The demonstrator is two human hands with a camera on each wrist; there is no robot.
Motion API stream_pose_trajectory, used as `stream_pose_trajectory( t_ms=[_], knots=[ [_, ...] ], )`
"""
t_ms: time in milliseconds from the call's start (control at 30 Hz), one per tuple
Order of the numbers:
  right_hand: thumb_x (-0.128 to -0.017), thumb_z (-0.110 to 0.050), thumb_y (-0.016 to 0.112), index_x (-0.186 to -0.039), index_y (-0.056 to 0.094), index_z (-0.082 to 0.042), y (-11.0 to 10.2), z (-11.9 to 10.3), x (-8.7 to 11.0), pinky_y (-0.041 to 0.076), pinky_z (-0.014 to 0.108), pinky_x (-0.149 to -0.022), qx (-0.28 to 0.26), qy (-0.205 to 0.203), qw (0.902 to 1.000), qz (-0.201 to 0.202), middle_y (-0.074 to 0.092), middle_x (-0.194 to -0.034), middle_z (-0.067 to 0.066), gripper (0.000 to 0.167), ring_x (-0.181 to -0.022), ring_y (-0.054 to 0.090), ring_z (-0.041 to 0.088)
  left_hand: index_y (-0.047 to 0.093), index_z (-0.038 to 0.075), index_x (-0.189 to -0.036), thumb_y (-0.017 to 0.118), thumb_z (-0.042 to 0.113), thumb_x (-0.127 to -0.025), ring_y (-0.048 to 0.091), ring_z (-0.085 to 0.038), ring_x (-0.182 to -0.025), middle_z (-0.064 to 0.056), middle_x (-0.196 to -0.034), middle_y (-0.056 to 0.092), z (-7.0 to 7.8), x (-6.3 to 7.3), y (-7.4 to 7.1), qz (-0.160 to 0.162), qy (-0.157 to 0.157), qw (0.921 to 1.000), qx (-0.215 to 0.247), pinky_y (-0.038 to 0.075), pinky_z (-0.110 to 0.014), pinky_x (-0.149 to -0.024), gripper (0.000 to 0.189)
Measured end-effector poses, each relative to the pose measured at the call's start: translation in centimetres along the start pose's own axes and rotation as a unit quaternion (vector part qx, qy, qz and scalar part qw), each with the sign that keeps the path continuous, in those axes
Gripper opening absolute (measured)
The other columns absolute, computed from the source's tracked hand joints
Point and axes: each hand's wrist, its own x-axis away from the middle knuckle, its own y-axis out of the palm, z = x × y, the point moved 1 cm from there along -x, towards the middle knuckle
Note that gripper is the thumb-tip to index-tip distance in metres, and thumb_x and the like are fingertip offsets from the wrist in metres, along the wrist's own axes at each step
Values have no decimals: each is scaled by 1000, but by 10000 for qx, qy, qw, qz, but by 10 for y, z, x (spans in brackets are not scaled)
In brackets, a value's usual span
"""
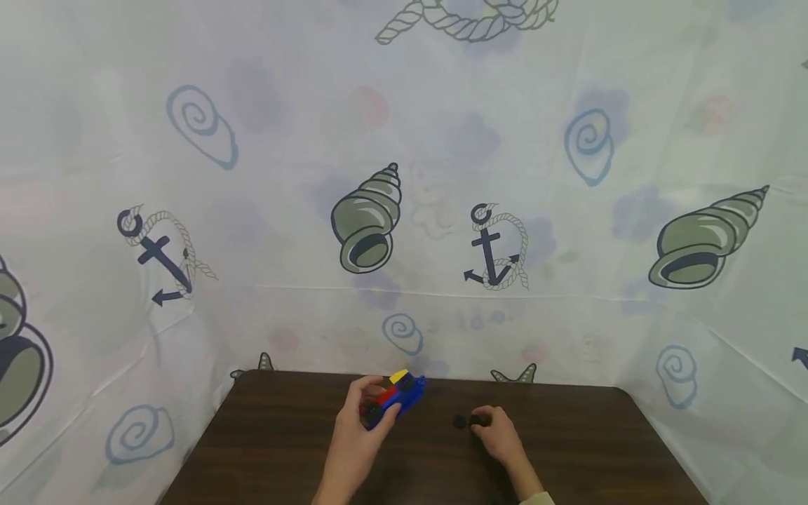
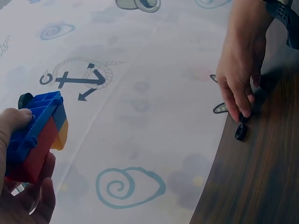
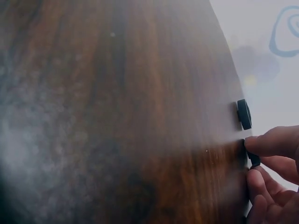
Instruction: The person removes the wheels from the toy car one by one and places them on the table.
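Observation:
My left hand grips a toy car of blue, red and yellow blocks above the table, tilted. Black wheels show on the car in the head view. In the left wrist view the ridged blue base of the car faces up under my thumb. On the table's right half, my right hand pinches a small black wheel between thumb and fingers. A second black wheel lies on the table just left of that hand, apart from the fingers.
The dark wood-grain table has rounded far corners. A pale cloth printed with shells, anchors and ropes hangs behind it and along both sides. A dark strap circles my right wrist.

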Motion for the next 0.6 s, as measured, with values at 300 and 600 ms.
stream_pose_trajectory(
  t_ms=[300,600],
  knots=[
    [-90,-12,82,-120,75,-13,2,1,-1,52,58,-82,77,61,9999,66,68,-115,11,31,-106,66,32,56,25,-136,87,22,-94,71,-15,-108,4,-120,71,-1,1,-1,-100,-66,9999,113,59,-28,-90,53],
    [-87,-4,82,-120,71,-4,0,3,3,53,50,-83,-223,-116,9995,190,67,-111,16,35,-95,65,28,58,20,-124,87,20,-93,70,-18,-107,0,-122,71,1,0,-4,-62,-176,9993,310,60,-26,-85,42]
  ],
)
